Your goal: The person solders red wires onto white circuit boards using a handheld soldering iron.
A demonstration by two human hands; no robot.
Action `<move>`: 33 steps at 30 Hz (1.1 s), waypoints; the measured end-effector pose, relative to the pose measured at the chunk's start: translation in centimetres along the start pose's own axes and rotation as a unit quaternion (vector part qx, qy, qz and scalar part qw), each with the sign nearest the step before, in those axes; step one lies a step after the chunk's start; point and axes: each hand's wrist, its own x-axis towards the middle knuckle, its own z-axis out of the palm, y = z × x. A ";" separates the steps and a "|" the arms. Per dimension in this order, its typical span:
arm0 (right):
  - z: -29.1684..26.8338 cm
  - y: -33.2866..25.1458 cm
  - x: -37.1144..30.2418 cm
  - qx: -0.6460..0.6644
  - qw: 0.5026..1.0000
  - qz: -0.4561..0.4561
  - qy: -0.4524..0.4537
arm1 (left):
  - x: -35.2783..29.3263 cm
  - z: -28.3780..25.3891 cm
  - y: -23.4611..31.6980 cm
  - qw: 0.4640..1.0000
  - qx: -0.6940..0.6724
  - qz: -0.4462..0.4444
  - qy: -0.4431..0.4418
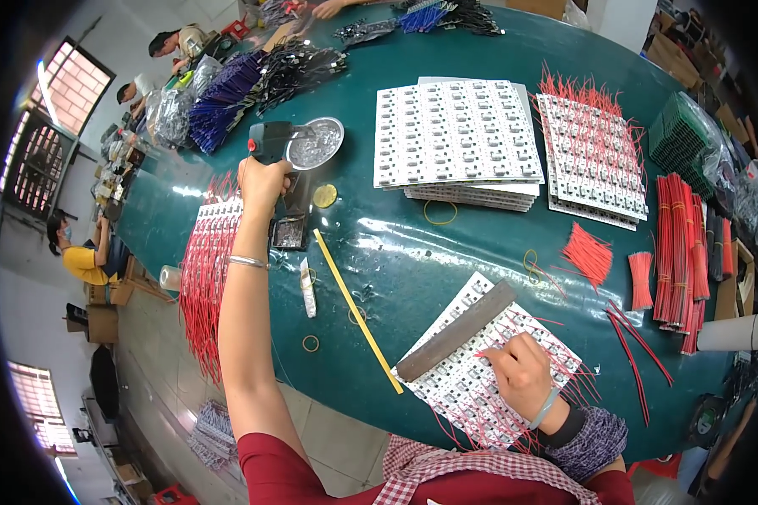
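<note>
My left hand (pixel 263 183) is closed round the handle of a dark pistol-shaped tool (pixel 269 141), which looks like a soldering gun with a red button. Its front end reaches over the rim of a round metal dish (pixel 315 143) holding shiny grey bits. My right hand (pixel 522 374) pinches a short red wire (pixel 483 354) over a white circuit board panel (pixel 463 404). Across that panel lies a dark flat bar (pixel 456 331), just beyond my right fingers. Several red wires stick out from the panel's near and right sides.
Stacked white panels (pixel 456 135) stand at the back; wired panels lie at the right (pixel 594 151) and left (pixel 215 244). Loose red wires (pixel 587 255), wire bundles (pixel 678 252), a yellow strip (pixel 358 311) and a small dark box (pixel 289 233) are on the green table (pixel 379 252). Other people sit far left.
</note>
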 end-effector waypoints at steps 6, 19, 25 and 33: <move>0.0 0.1 0.0 0.003 1.000 -0.003 -0.003 | -0.3 0.6 0.0 1.000 0.009 -0.030 -0.002; 0.1 0.2 -0.1 0.002 1.000 -0.003 0.000 | -0.2 0.8 -0.8 0.999 0.020 -0.022 -0.023; 0.0 0.1 0.0 0.005 1.000 -0.002 -0.001 | 0.4 1.2 -1.0 0.999 0.027 -0.022 -0.015; 0.1 0.3 -0.2 0.006 1.000 0.000 0.001 | 0.8 1.8 -1.4 0.998 0.029 -0.038 -0.032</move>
